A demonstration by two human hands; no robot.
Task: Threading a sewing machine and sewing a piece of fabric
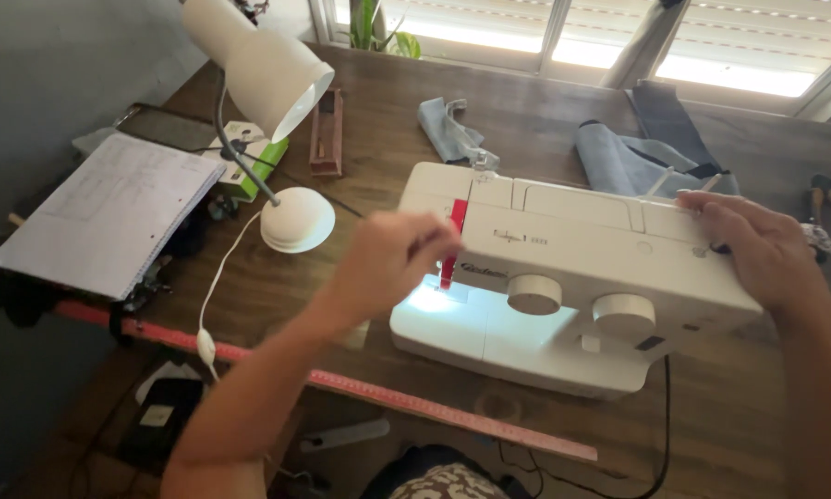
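Observation:
A white sewing machine [563, 268] stands on a brown wooden table [526, 120], its needle-area light on. My left hand [388, 259] is raised at the machine's left end, in front of the red strip [453, 242], fingers curled; whether it pinches thread I cannot tell. My right hand [757, 245] rests flat on the machine's top right end, over the handwheel side. Two round dials [533, 294] sit on the front face.
A white desk lamp [267, 74] with round base [295, 220] stands left of the machine. An open notebook [110, 212], a green box [249, 152], blue denim pieces [618, 162], a small wooden tray [326, 134] and a long red ruler [388, 393] along the front edge.

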